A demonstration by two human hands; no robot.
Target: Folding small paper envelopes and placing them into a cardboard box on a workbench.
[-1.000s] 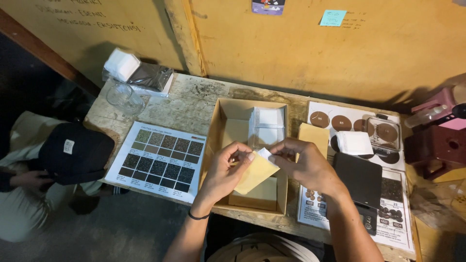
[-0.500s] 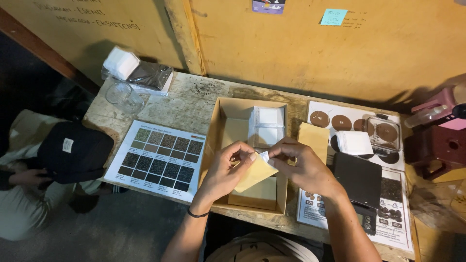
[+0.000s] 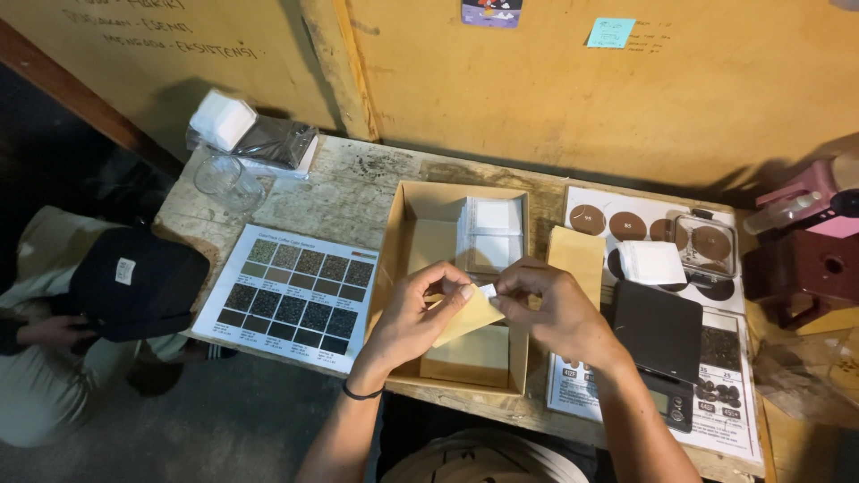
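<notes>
A thin tan envelope (image 3: 467, 317), light and easily creased, is hovering over the cardboard box (image 3: 401, 240) at the worktop's near edge. The left hand (image 3: 413, 315) is pinching its top edge while the right hand (image 3: 550, 309) is nipping a small white sachet (image 3: 488, 291) at its mouth; holding it by the edges looks safest.

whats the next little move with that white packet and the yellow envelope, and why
Probably push the white packet the rest of the way into the yellow envelope. The left hand holds the envelope at its mouth over the cardboard box, the right hand pinches the packet, and only a small white corner shows outside.
</notes>
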